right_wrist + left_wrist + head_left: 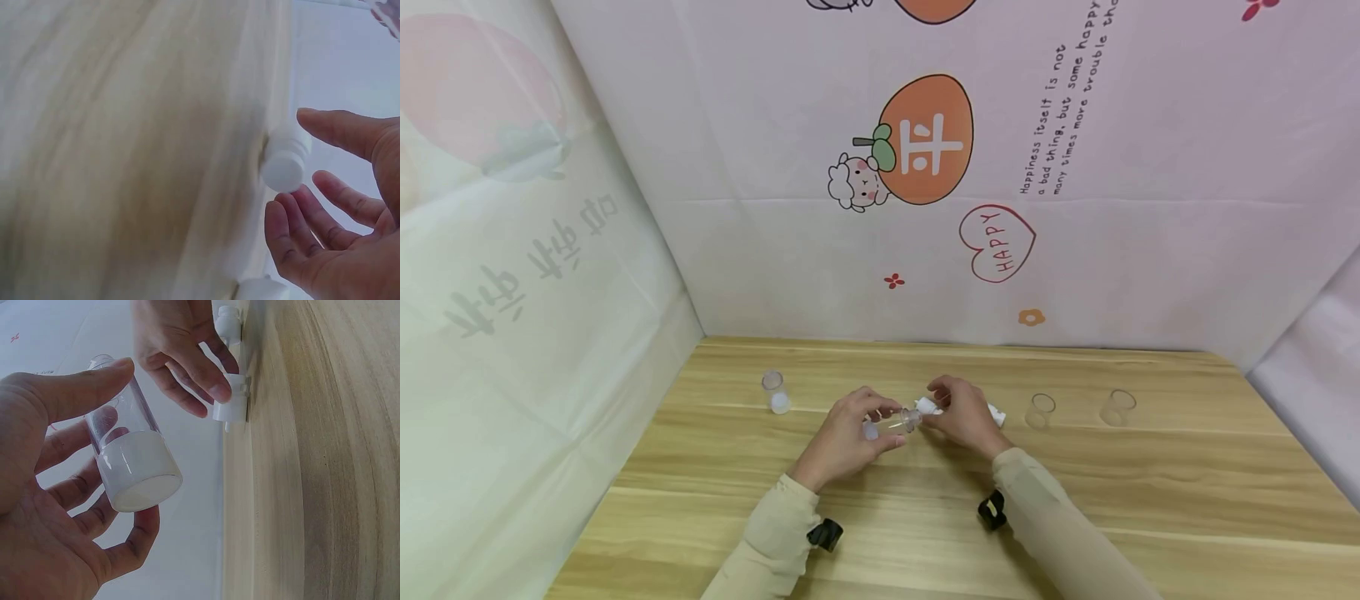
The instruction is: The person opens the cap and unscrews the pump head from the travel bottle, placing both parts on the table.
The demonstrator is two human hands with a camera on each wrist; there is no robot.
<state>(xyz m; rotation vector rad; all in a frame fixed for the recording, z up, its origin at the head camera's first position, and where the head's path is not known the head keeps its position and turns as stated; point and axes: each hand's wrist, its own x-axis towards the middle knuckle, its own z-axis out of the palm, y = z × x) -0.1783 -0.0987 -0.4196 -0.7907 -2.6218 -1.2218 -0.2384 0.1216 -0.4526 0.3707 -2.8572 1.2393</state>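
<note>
My left hand [848,425] holds a clear bottle [893,424] with a white base, its thumb on one side and fingers curled behind. The bottle lies tilted, its neck toward my right hand [962,417]. Beside that hand, a white pump top [928,406] lies on the table. In the right wrist view, thumb and fingers stand spread on either side of the round white end of the pump top [284,170]. A fingertip overlaps the pump top [231,400] in the left wrist view; firm contact is unclear. A second white piece [997,416] is partly behind the right hand.
Another clear bottle with a white base [777,393] stands at the left on the wooden table [910,533]. Two clear cups, a nearer one [1040,411] and a farther one [1118,407], are at the right. A printed cloth [790,275] hangs behind the table.
</note>
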